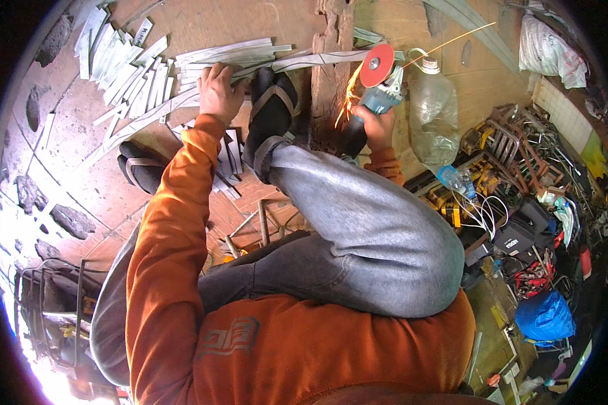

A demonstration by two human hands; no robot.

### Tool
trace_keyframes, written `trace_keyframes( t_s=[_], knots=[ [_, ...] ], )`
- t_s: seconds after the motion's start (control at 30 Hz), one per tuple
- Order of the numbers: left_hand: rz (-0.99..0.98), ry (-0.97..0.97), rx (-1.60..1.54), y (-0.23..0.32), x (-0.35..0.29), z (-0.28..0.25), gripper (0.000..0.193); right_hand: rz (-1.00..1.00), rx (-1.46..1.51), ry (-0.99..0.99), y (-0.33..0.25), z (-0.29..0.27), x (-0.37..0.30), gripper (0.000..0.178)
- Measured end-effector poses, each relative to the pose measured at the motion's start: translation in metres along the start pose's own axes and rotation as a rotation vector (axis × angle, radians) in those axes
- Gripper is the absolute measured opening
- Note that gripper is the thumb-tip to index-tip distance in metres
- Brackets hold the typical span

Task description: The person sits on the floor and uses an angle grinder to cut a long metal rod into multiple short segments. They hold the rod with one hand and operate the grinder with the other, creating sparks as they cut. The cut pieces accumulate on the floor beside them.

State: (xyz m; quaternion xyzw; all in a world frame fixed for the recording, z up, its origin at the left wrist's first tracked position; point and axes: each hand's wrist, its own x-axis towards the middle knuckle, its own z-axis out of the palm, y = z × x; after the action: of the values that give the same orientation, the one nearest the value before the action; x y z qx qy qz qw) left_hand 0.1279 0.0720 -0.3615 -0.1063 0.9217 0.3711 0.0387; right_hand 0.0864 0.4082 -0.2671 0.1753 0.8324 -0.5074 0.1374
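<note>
My right hand (377, 128) grips a teal angle grinder (381, 101) fitted with a red cutting disc (378, 66). The disc meets a long grey flat metal strip (311, 62) over a rough wooden beam (327, 94), and orange sparks (349, 100) spray down beside it. With fingers curled over the strip, my left hand (219, 93) holds it to the left of the beam. My foot in a dark sock and sandal (271, 104) presses close beside that hand. Where exactly the disc bites is partly hidden behind it.
Several short cut metal strips (125, 67) lie in a loose pile at the far left. Right of the grinder stands a large clear plastic bottle (432, 115). Tools, cables and a black case (517, 229) clutter the right side, near a blue bag (546, 317).
</note>
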Motion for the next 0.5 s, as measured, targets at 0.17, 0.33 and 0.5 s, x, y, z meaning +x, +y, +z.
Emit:
trace_keyframes(
  t_s=[0.17,0.33,0.5],
  knots=[
    [0.02,0.011,-0.02,-0.003,-0.001,0.002,0.03,0.017,0.062,-0.03,0.007,0.001,-0.005,0.024],
    [0.006,-0.004,-0.05,-0.004,-0.002,0.004,0.03,0.024,0.024,-0.047,-0.003,-0.005,0.008,0.026],
    [0.017,0.042,-0.055,-0.003,-0.001,0.003,0.03,-0.013,-0.011,0.061,-0.019,0.001,0.02,0.035]
  ],
)
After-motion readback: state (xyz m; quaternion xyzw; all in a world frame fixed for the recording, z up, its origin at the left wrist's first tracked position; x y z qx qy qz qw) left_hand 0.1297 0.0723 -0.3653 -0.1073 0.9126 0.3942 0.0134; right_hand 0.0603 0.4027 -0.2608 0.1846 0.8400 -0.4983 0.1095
